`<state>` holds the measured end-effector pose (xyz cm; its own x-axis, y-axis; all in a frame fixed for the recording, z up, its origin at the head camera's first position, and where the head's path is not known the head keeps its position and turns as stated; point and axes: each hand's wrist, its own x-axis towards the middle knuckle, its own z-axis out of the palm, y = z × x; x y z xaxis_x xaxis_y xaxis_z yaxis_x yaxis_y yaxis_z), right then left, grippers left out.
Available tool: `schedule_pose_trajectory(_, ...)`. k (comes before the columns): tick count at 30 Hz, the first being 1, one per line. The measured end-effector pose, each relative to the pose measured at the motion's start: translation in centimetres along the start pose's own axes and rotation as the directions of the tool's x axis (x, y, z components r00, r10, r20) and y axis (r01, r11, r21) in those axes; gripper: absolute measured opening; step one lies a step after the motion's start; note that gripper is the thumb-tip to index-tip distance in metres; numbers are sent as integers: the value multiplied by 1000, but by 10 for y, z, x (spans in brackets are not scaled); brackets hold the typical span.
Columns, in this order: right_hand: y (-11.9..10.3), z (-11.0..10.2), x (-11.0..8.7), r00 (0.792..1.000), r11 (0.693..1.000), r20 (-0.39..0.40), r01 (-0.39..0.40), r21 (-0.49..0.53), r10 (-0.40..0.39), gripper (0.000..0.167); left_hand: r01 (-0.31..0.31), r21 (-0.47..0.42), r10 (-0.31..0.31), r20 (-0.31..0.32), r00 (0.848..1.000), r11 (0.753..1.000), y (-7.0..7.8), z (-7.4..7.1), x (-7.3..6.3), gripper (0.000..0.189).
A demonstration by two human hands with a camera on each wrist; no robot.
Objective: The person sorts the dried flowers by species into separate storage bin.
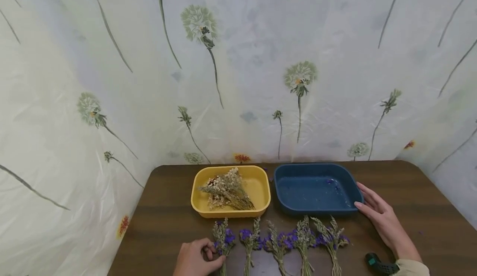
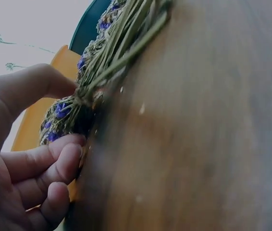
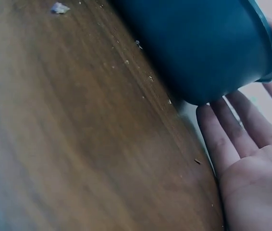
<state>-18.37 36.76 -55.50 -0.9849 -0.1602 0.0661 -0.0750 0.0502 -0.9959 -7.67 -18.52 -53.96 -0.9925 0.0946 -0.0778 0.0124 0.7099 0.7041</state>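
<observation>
Five small bundles, described as several tied bunches of dried flowers, lie in a row on the table. At the row's left end, my left hand (image 1: 199,257) pinches the leftmost dried flower bundle (image 1: 223,238), which has purple blooms. The left wrist view shows the thumb (image 2: 54,83) at the tied stems and curled fingers on the flowers' other side. My right hand (image 1: 384,218) touches the right end of a blue tray (image 1: 316,210), thumb by its front corner. Its fingers (image 3: 251,118) extend nearly straight against the tray's outer wall in the right wrist view.
A yellow tray (image 1: 231,214) left of the blue one holds pale dried flower bunches. Purple bits lie inside the blue tray. A dark strap-like item (image 1: 380,264) is by the right sleeve. Floral sheeting (image 1: 246,81) hangs behind the table (image 1: 156,218).
</observation>
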Motion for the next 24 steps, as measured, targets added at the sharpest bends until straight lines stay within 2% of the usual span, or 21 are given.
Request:
schedule_pose_trajectory(8,0,1,-1,1000,1000,-20,-4,-2,4,65,1,-107,5,56,998,994,-4,-4,1,5)
schedule_pose_trajectory(16,3,0,-1,999,1000,-32,-16,-25,16,66,11,-185,10,110,994,983,-4,-9,1,20)
schedule_pose_trajectory(19,3,0,-1,999,1000,-31,-16,-27,15,65,-1,-227,29,120,992,974,-9,-8,2,18)
schedule_pose_trajectory(24,2,-1,1,1000,1000,-26,-8,-8,8,65,30,-299,17,153,988,954,-12,-11,5,16)
